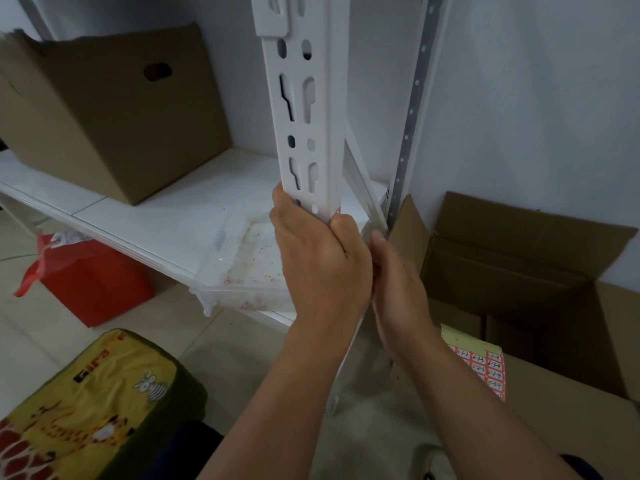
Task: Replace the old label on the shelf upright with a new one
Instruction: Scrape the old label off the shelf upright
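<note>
In the middle of the frame stands the white shelf upright (pixel 304 109), full of slots and holes. The left hand (pixel 318 261) wraps its curled fingers around the upright. A tiny bit of red and white label (pixel 337 212) peeks out just above that hand, on the upright's right edge. The right hand (pixel 398 292) sits just beside, touching the left; I cannot tell if its fingers hold anything. At lower right, a sheet of red labels (pixel 485 362) lies on a cardboard box (pixel 571 410). A clear plastic tray (pixel 239 258) rests on the white shelf (pixel 156 209).

Open box (pixel 519 271) crowds upright's (pixel 304 133) right — left freer.
</note>
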### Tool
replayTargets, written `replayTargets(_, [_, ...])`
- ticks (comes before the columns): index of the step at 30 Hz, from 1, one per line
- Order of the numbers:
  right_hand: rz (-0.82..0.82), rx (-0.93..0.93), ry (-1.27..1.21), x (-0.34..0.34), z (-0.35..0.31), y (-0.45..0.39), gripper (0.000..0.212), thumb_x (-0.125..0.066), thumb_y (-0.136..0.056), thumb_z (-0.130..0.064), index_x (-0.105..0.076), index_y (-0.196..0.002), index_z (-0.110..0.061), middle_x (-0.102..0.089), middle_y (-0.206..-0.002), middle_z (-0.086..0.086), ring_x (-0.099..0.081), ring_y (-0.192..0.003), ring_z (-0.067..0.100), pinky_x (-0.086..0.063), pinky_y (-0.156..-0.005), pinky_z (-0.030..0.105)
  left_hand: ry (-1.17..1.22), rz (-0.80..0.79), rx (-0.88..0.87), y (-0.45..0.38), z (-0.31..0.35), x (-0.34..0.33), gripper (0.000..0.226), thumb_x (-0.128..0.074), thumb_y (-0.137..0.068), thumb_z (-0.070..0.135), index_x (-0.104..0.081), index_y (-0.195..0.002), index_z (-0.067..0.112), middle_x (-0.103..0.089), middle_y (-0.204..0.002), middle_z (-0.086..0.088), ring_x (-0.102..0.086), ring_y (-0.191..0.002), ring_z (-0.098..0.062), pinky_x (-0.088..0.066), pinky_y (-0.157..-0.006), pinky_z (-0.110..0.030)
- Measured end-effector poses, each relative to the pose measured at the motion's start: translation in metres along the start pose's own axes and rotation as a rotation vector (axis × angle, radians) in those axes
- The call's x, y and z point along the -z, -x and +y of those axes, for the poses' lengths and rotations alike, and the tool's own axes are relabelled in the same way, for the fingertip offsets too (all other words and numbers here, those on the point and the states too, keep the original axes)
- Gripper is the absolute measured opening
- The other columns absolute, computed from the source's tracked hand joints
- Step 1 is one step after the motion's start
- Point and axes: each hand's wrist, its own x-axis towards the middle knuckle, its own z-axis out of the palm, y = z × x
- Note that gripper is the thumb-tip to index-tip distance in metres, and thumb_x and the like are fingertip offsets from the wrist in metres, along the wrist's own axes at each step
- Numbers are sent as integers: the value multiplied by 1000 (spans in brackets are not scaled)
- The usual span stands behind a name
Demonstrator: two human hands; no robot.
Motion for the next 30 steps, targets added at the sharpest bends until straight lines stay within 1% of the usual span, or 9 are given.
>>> replayTargets(8, [-17,1,-17,1,1,0,54,-31,-103,-36,-76,-72,-39,-75,-86,-10,-70,-87,5,-51,-73,19,0,-8,-8,-1,-1,0,57,-40,-90,32,-25,-141,12,-36,-117,10,-49,-100,-13,-55,-73,-29])
replayTargets(13, [-40,72,64,1,1,0,40,-30,-102,-33,-70,-96,-32,-73,-87,-20,-67,-90,-4,-50,-69,9,100,-117,-35,-3,-13,9,59,-40,-86,40,-32,-137,9,-48,-119,-4,-50,-95,-12,-44,-69,-10])
replayTargets(15, [-39,142,100,-1,1,-1,31,-36,-101,-30,-66,-110,-28,-71,-92,-23,-66,-94,-4,-51,-75,10,194,-171,-40,-5,-20,13,61,-40,-87,36,-32,-139,7,-48,-124,-7,-51,-102,-14,-48,-79,-16])
replayTargets(18, [-26,252,107,-7,1,-2,21,-47,-98,-23,-61,-113,-26,-68,-90,-29,-65,-95,-2,-50,-75,11,415,-237,13,-5,-23,20,63,-36,-87,30,-28,-146,12,-46,-139,-9,-52,-120,-20,-52,-95,-41])
replayTargets(19, [-15,287,107,-10,0,-1,19,-49,-97,-21,-60,-112,-26,-68,-91,-27,-65,-95,-2,-50,-75,11,484,-257,36,-5,-23,23,61,-35,-88,27,-28,-147,13,-49,-137,-8,-55,-118,-18,-54,-93,-40])
replayTargets(21, [26,350,106,-15,-2,-1,11,-54,-95,-20,-59,-103,-24,-67,-91,-19,-65,-92,-1,-50,-73,10,584,-290,101,-6,-24,25,56,-31,-89,19,-33,-145,11,-58,-124,-3,-61,-104,-6,-55,-80,-25])
replayTargets(23, [75,413,145,-20,-1,-1,5,-56,-94,-18,-57,-91,-23,-64,-84,-15,-65,-85,-2,-49,-70,9,676,-326,188,-7,-27,26,53,-27,-88,21,-43,-137,6,-63,-107,-3,-63,-90,-4,-52,-72,-19])
replayTargets(27, [145,559,375,-25,9,-4,5,-53,-96,-22,-55,-92,-20,-57,-85,-25,-60,-85,-9,-47,-71,5,711,-382,252,-10,-35,26,40,-25,-88,26,-54,-114,19,-69,-91,11,-64,-86,-2,-51,-74,-18])
replayTargets(30, [198,678,491,-26,14,-7,11,-49,-98,-24,-57,-97,-15,-56,-87,-18,-60,-85,0,-50,-71,8,693,-406,235,-10,-37,26,37,-24,-88,26,-51,-114,25,-69,-91,17,-65,-89,0,-52,-75,-16])
